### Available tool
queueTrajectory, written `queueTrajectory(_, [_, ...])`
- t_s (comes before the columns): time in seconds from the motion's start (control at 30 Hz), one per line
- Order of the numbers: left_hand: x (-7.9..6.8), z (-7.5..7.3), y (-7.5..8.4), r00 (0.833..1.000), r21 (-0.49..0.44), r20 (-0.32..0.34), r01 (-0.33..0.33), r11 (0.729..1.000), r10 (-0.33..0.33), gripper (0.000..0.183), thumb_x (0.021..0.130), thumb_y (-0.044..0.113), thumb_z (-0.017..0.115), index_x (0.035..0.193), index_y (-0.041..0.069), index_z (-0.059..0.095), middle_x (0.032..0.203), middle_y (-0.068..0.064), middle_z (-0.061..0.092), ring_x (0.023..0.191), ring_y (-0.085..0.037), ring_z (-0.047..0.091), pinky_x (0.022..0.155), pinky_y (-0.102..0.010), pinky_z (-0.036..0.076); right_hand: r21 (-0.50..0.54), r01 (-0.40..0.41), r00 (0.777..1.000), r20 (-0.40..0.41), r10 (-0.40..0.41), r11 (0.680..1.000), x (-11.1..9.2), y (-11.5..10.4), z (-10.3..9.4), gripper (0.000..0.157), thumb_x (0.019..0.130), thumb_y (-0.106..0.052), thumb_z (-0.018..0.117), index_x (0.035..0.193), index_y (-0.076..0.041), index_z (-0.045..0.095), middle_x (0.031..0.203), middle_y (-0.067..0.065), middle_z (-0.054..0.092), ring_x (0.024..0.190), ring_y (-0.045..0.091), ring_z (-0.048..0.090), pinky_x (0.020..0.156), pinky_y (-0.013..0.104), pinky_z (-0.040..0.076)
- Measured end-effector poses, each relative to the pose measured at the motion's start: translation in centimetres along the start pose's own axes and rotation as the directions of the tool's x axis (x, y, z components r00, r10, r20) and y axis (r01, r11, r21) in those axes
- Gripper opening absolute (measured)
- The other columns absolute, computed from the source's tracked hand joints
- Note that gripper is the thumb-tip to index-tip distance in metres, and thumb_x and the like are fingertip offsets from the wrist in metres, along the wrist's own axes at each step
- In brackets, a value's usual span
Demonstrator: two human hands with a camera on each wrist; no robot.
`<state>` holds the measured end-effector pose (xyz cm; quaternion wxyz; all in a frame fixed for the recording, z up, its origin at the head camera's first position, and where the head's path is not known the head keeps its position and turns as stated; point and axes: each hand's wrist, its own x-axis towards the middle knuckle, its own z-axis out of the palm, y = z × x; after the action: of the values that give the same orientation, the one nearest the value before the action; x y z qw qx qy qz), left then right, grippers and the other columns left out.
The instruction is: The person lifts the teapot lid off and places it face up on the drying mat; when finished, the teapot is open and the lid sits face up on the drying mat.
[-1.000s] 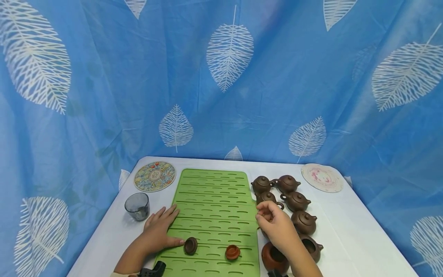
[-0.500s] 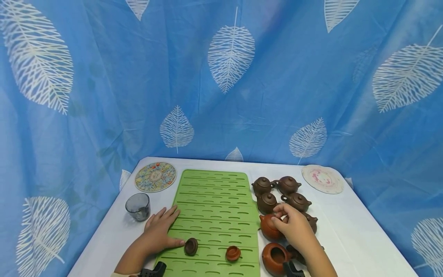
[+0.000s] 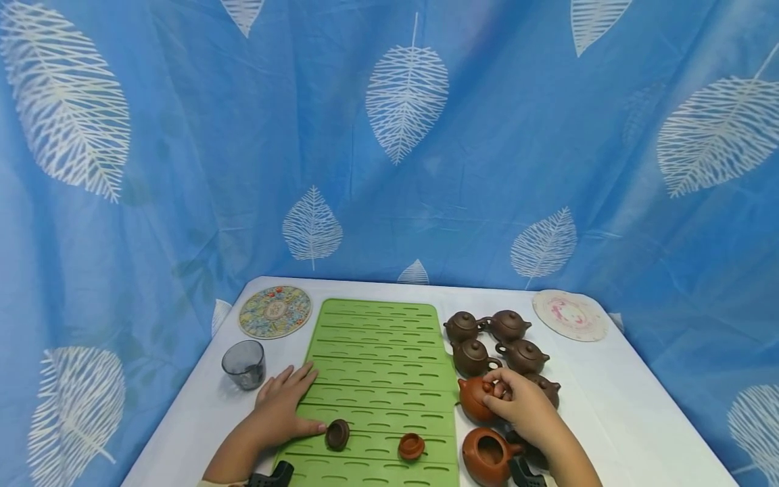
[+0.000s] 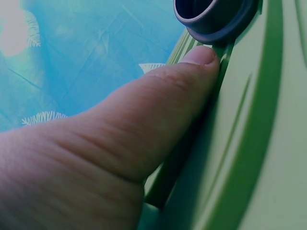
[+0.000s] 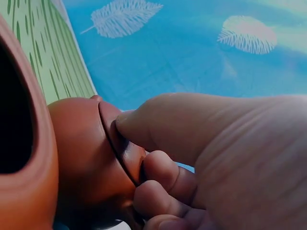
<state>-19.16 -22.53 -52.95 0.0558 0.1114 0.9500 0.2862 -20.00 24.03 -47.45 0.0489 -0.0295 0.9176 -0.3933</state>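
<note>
Several teapots [image 3: 473, 404], right hand [image 3: 525, 407] pinching lid [image 5: 130, 158], illegible mark [image 3: 276, 310] on colourful disc [image 3: 254, 314]

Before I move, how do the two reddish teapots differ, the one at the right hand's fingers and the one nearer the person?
The far teapot has its lid on; the near teapot is lidless and open on top.
The right hand has its fingers curled at the far teapot's lid, while no fingers touch the near teapot.
Both are reddish-brown and stand beside the green mat.
</note>
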Motion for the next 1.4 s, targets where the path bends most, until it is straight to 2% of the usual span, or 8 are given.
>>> queueTrajectory(0.3, [0.10, 0.10, -0.11, 1.000, 0.009, -0.009, 0.001, 1.000, -0.001, 0.115, 0.069, 0.067, 0.088, 0.160, 0.011, 0.046, 0.170, -0.011, 0.034, 0.156, -0.050, 0.021, 0.118, -0.076, 0.010, -0.026, 0.003, 1.000, -0.022, -0.004, 1.000, 0.13, 0.04, 0.16, 0.021, 0.091, -0.017, 0.083, 0.107, -0.016, 0.070, 0.085, -0.001, 0.058, 0.067, 0.012, 0.051, 0.060, 0.025, 0.045])
queueTrajectory(0.47, [0.04, 0.06, 0.02, 1.000, 0.012, 0.003, 0.011, 1.000, -0.011, 0.114, 0.070, 0.064, 0.090, 0.160, 0.012, 0.045, 0.171, -0.010, 0.033, 0.156, -0.050, 0.020, 0.119, -0.076, 0.010, -0.075, 0.017, 0.999, -0.044, -0.020, 0.997, 0.10, 0.09, 0.21, 0.017, 0.091, -0.020, 0.083, 0.104, -0.018, 0.071, 0.086, -0.003, 0.058, 0.070, 0.012, 0.052, 0.061, 0.025, 0.045])
queueTrajectory(0.67, [-0.09, -0.14, 0.36, 1.000, 0.023, 0.020, 0.014, 1.000, -0.014, 0.113, 0.071, 0.062, 0.090, 0.161, 0.011, 0.044, 0.171, -0.011, 0.033, 0.156, -0.051, 0.020, 0.119, -0.078, 0.010, -0.101, -0.021, 0.998, -0.067, 0.014, 0.995, 0.04, 0.29, -0.20, 0.013, 0.094, -0.025, 0.079, 0.106, -0.023, 0.072, 0.086, -0.004, 0.062, 0.075, 0.013, 0.055, 0.066, 0.028, 0.045])
queueTrajectory(0.83, [0.00, -0.19, 0.40, 1.000, 0.033, 0.017, 0.006, 0.999, -0.006, 0.113, 0.072, 0.063, 0.089, 0.161, 0.011, 0.044, 0.171, -0.011, 0.033, 0.156, -0.051, 0.021, 0.119, -0.078, 0.011, -0.039, -0.035, 0.995, -0.091, 0.031, 0.999, 0.03, 0.46, -0.58, 0.017, 0.099, -0.026, 0.074, 0.113, -0.018, 0.070, 0.090, -0.002, 0.068, 0.077, 0.014, 0.059, 0.066, 0.029, 0.048])
queueTrajectory(0.97, [0.00, -0.28, 0.46, 1.000, 0.036, 0.011, 0.002, 0.999, -0.002, 0.112, 0.071, 0.063, 0.089, 0.161, 0.011, 0.044, 0.171, -0.011, 0.033, 0.155, -0.051, 0.022, 0.118, -0.078, 0.013, 0.105, -0.051, 0.995, -0.083, 0.060, 0.993, 0.23, 0.45, -0.52, 0.017, 0.105, -0.019, 0.066, 0.120, -0.011, 0.064, 0.097, 0.005, 0.075, 0.076, 0.016, 0.066, 0.064, 0.028, 0.052])
queueTrajectory(1.07, [-0.02, -0.27, 0.42, 1.000, 0.037, 0.019, 0.009, 0.999, -0.010, 0.112, 0.072, 0.063, 0.089, 0.161, 0.011, 0.044, 0.171, -0.011, 0.032, 0.155, -0.051, 0.021, 0.119, -0.078, 0.012, 0.287, -0.066, 0.995, -0.055, 0.085, 0.956, 0.38, 0.52, -0.30, 0.020, 0.107, -0.012, 0.060, 0.125, -0.003, 0.058, 0.101, 0.011, 0.075, 0.074, 0.018, 0.066, 0.060, 0.028, 0.052])
queueTrajectory(1.2, [-0.19, -0.39, 0.48, 1.000, 0.037, 0.027, 0.012, 0.999, -0.013, 0.112, 0.072, 0.062, 0.089, 0.161, 0.011, 0.043, 0.171, -0.011, 0.032, 0.156, -0.051, 0.021, 0.119, -0.078, 0.011, 0.510, -0.088, 0.994, -0.016, 0.112, 0.856, 0.54, 0.71, 0.00, 0.026, 0.107, -0.008, 0.058, 0.129, 0.004, 0.052, 0.096, 0.014, 0.072, 0.070, 0.015, 0.062, 0.056, 0.026, 0.050])
queueTrajectory(1.4, [-0.22, -0.42, 0.47, 1.000, 0.028, 0.007, -0.007, 1.000, 0.007, 0.113, 0.071, 0.064, 0.089, 0.160, 0.010, 0.045, 0.170, -0.014, 0.034, 0.154, -0.052, 0.022, 0.118, -0.078, 0.013, 0.692, -0.107, 0.989, -0.001, 0.150, 0.713, 0.63, 0.94, 0.32, 0.031, 0.108, -0.007, 0.054, 0.135, 0.006, 0.046, 0.089, 0.004, 0.066, 0.068, 0.008, 0.056, 0.056, 0.020, 0.047])
